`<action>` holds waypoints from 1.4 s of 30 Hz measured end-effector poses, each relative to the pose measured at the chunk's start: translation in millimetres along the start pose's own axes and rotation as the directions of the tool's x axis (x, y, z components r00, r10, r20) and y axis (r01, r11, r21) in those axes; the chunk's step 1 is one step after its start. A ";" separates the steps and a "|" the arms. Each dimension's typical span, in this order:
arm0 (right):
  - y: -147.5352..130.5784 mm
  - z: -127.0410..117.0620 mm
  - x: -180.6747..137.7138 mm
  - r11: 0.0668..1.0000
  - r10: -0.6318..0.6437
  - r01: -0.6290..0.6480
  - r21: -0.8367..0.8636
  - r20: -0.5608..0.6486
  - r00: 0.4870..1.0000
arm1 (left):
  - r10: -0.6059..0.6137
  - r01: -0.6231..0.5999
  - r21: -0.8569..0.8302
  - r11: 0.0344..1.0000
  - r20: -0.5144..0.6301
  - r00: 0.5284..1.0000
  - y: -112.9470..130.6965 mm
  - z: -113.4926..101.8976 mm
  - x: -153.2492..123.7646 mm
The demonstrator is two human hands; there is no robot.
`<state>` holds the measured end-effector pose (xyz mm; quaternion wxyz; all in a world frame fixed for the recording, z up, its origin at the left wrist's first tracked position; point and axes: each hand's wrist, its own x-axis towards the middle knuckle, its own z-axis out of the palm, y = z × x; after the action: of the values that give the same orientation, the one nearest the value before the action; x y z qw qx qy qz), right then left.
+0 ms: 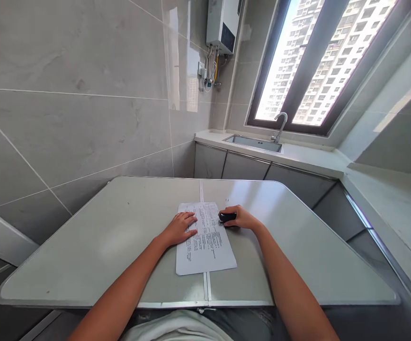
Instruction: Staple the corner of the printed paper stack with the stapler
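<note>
A stack of printed paper sheets (205,258) lies across the middle of the table, its text running sideways. My left hand (180,228) rests on the left edge of the sheets, fingers spread and flat. At the right edge of the paper, my right hand (241,218) is closed around a small black stapler (227,217). The stapler's front end meets the paper's upper right margin; whether its jaws are pressed together is too small to tell.
The pale folding table (120,227) has a metal seam down its middle. Behind it stand a counter with a sink (255,142) and a faucet (280,127) below a window. A water heater (223,26) hangs on the tiled wall. Another counter (393,213) runs along the right.
</note>
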<state>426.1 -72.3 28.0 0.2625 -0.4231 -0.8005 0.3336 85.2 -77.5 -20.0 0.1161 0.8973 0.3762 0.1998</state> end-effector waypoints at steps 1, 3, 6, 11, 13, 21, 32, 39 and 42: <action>1.9 -1.8 -0.9 1.000 0.009 -0.009 0.001 -0.028 1.000 | 0.000 0.000 -0.005 1.000 0.001 1.000 -0.1 -0.4 0.6; 5.6 -5.1 -2.9 1.000 0.022 -0.023 -0.009 -0.083 0.996 | 0.005 -0.005 -0.015 1.000 -0.002 1.000 -0.5 -0.8 1.5; 6.4 -5.8 -3.7 0.999 0.007 -0.012 -0.046 -0.122 0.993 | 0.011 -0.011 -0.027 1.000 0.001 1.000 -0.5 -1.7 2.0; -2.2 2.7 1.7 0.996 -0.034 0.025 -0.087 -0.114 0.993 | 0.014 -0.013 -0.023 1.000 0.033 0.999 3.8 -6.5 2.0; -3.8 5.5 3.9 0.995 -0.039 0.029 -0.096 -0.106 0.994 | 0.001 -0.001 -0.004 1.000 0.038 0.999 7.5 -8.8 2.5; -1.3 -2.5 0.2 0.994 -0.009 -0.002 -0.110 -0.095 0.995 | 0.152 -0.146 -0.067 0.987 0.108 0.982 24.5 -13.2 3.5; -4.6 -4.4 -3.7 0.992 0.029 -0.034 -0.119 -0.044 0.999 | 0.132 -0.123 -0.106 0.987 0.084 0.988 20.1 -10.0 2.1; -6.4 -1.4 -2.2 0.987 0.017 -0.023 -0.159 -0.043 0.999 | 0.132 -0.122 -0.109 0.987 0.087 0.988 20.6 -10.7 1.4; -6.2 -0.1 -1.1 0.985 0.015 -0.021 -0.170 -0.035 0.999 | 0.127 -0.116 -0.126 0.985 0.081 0.989 20.9 -10.4 1.4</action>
<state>423.5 -75.8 32.6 0.2358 -0.4566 -0.8178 0.2591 94.6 -90.3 -2.8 0.1744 0.9178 0.3026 0.1890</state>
